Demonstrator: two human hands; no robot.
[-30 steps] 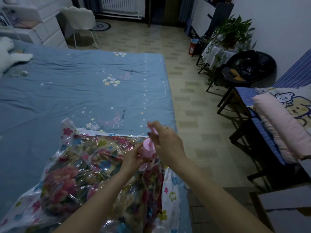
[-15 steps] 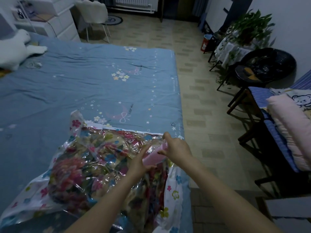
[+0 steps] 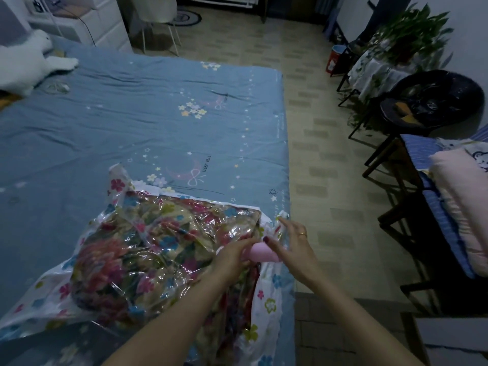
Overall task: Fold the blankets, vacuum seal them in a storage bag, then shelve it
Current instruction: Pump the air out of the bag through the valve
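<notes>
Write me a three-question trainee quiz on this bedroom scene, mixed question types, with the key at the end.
1. True or false: the floral blanket is already inside the clear storage bag.
2. Multiple choice: the pink pump is A) lying on the floor, B) between the left hand and right hand at the bag's right side, C) on the black chair.
3. Short answer: what does the bag rest on?

Key
1. True.
2. B.
3. The blue bed, near its right edge.
</notes>
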